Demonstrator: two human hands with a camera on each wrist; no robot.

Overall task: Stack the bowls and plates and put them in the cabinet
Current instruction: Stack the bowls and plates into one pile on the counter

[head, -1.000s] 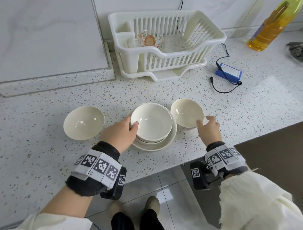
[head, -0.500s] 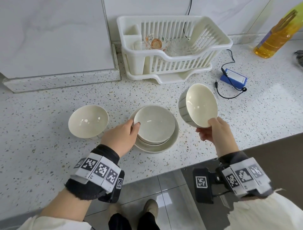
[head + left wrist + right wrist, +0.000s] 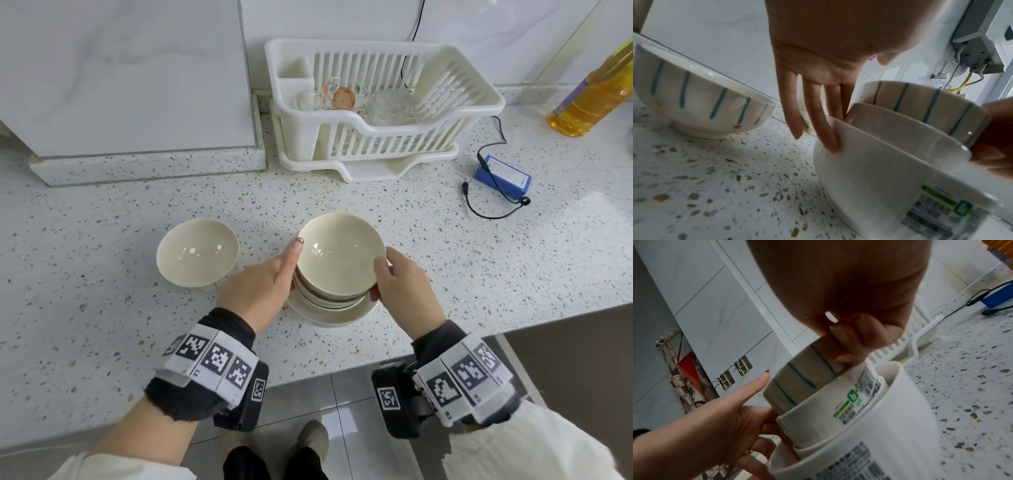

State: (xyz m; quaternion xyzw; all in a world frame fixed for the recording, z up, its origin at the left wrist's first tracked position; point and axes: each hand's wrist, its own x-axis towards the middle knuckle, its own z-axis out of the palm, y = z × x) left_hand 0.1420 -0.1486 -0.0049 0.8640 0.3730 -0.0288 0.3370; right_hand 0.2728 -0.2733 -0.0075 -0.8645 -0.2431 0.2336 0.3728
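Observation:
A cream bowl with blue stripes [image 3: 339, 253] sits on top of a stack at the counter's middle, nested in a plain bowl [image 3: 828, 418] and a wider dish [image 3: 329, 315]. My right hand [image 3: 378, 277] pinches the striped bowl's right rim, its fingers [image 3: 859, 340] curled on the outer wall. My left hand [image 3: 291, 267] lies against the stack's left side, thumb up along the top rim. Its straight fingers [image 3: 826, 129] touch the wide dish's wall [image 3: 879, 170]. A second striped bowl [image 3: 197, 251] stands alone to the left.
A white dish rack [image 3: 428, 126] with glassware stands behind the stack. To the right lie a blue box with a black cable [image 3: 503, 176] and an oil bottle [image 3: 596, 92]. A raised ledge [image 3: 147, 164] runs at back left. The counter edge [image 3: 342, 363] is close in front.
My right hand lifted the right-hand bowl, carried it left and lowered it onto the stack. My left hand stayed at the stack's left side.

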